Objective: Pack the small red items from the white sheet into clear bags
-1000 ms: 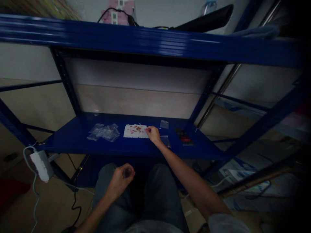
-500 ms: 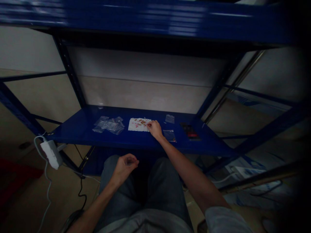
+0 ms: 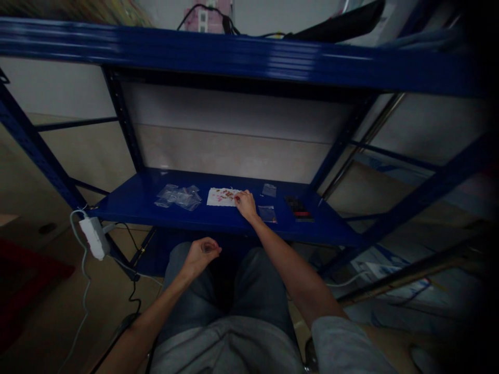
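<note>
Two hands at work over a blue shelf of small pieces

From where I stand, the person sits with both knees at the blue metal shelf (image 3: pixel 128 201). The right hand (image 3: pixel 245 204) reaches onto it, its fingertips drawn together at the right edge of a white sheet (image 3: pixel 213 197). Small brown and pink pieces (image 3: pixel 225 194) lie scattered on that sheet; I cannot tell whether the fingers grip one. The left hand (image 3: pixel 201 254) hangs lower, in front of the shelf and above the thigh, its fingers curled around a clear plastic item (image 3: pixel 206 248), too dim to name further.

Left of the sheet lies a loose heap of clear plastic bags (image 3: pixel 179 197). Near the right wrist lies a flat clear bag (image 3: pixel 267 213), with a smaller bag (image 3: pixel 268 190) behind it. Farther right is a dark rectangular object (image 3: pixel 299 209) with a red band, its details blurred. A white power strip (image 3: pixel 94 238) hangs by the shelf's left corner.
</note>
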`<action>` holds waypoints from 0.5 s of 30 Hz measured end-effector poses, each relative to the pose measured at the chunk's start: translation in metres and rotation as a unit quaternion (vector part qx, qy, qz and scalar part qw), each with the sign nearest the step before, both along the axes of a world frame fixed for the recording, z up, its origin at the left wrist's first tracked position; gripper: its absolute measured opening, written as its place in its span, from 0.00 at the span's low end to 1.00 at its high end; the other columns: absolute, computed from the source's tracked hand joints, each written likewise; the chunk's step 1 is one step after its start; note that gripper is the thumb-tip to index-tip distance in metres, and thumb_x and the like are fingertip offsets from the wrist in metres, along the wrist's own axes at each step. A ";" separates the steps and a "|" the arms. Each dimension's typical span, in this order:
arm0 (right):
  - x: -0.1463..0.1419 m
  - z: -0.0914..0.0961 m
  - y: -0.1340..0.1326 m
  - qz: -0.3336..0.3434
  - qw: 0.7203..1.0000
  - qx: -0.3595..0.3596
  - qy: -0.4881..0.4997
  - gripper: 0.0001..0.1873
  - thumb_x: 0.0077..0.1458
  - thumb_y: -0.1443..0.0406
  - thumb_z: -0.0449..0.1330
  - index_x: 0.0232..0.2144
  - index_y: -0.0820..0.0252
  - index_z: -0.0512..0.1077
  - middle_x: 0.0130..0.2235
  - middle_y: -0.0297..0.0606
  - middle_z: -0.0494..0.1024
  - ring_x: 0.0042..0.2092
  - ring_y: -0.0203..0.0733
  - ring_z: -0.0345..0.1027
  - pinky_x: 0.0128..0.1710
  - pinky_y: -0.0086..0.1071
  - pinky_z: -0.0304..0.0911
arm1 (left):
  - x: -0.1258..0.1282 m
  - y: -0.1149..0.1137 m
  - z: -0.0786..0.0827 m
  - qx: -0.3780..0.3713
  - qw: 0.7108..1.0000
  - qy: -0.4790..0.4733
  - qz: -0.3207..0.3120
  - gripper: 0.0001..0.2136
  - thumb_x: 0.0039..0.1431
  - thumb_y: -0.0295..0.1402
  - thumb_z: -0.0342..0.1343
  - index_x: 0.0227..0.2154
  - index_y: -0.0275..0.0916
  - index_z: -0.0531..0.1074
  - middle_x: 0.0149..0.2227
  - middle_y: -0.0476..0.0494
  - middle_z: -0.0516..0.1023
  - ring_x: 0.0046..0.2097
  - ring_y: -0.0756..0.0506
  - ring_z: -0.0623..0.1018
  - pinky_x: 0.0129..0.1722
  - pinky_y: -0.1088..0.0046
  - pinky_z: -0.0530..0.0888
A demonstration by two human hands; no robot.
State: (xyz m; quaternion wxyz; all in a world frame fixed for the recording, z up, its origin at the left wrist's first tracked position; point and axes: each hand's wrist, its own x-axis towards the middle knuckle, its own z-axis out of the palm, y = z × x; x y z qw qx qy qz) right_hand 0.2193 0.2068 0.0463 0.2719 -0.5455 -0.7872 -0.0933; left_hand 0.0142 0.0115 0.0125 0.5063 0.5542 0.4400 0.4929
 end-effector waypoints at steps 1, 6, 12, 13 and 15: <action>0.000 0.000 0.001 0.000 1.000 -0.004 -0.002 0.11 0.57 0.70 0.54 0.35 0.60 0.77 0.39 0.42 0.78 0.44 0.47 0.62 0.44 0.35 0.55 | 0.000 0.000 -0.001 -0.003 1.000 -0.005 -0.002 0.10 0.45 0.36 0.65 0.25 0.36 0.72 0.26 0.49 0.74 0.30 0.49 0.74 0.33 0.75 0.70; 0.001 -0.004 0.004 0.002 1.000 -0.010 0.009 0.10 0.56 0.70 0.55 0.34 0.60 0.78 0.38 0.43 0.78 0.42 0.46 0.62 0.43 0.34 0.56 | 0.000 0.001 -0.003 -0.001 1.000 -0.009 -0.004 0.10 0.45 0.36 0.65 0.26 0.36 0.72 0.26 0.49 0.74 0.29 0.49 0.74 0.32 0.75 0.70; 0.008 -0.006 0.012 -0.035 0.998 -0.023 0.056 0.08 0.55 0.67 0.58 0.31 0.60 0.78 0.36 0.43 0.76 0.41 0.46 0.64 0.42 0.34 0.58 | 0.001 0.006 -0.005 -0.002 1.000 -0.002 0.002 0.09 0.45 0.36 0.65 0.25 0.36 0.73 0.26 0.49 0.75 0.30 0.49 0.75 0.32 0.74 0.70; 0.010 -0.005 0.013 -0.038 0.996 -0.025 0.078 0.07 0.54 0.67 0.59 0.30 0.60 0.78 0.36 0.43 0.76 0.40 0.46 0.64 0.42 0.34 0.58 | 0.001 0.006 -0.004 -0.004 1.000 -0.002 0.003 0.09 0.45 0.36 0.65 0.25 0.36 0.73 0.25 0.49 0.75 0.30 0.49 0.75 0.32 0.74 0.70; 0.011 -0.001 0.012 -0.041 0.988 -0.019 0.147 0.06 0.53 0.66 0.60 0.29 0.61 0.78 0.34 0.42 0.77 0.39 0.45 0.65 0.42 0.34 0.59 | 0.001 0.005 -0.001 -0.008 1.000 -0.002 0.008 0.09 0.44 0.35 0.65 0.25 0.36 0.73 0.25 0.49 0.75 0.30 0.49 0.75 0.32 0.74 0.70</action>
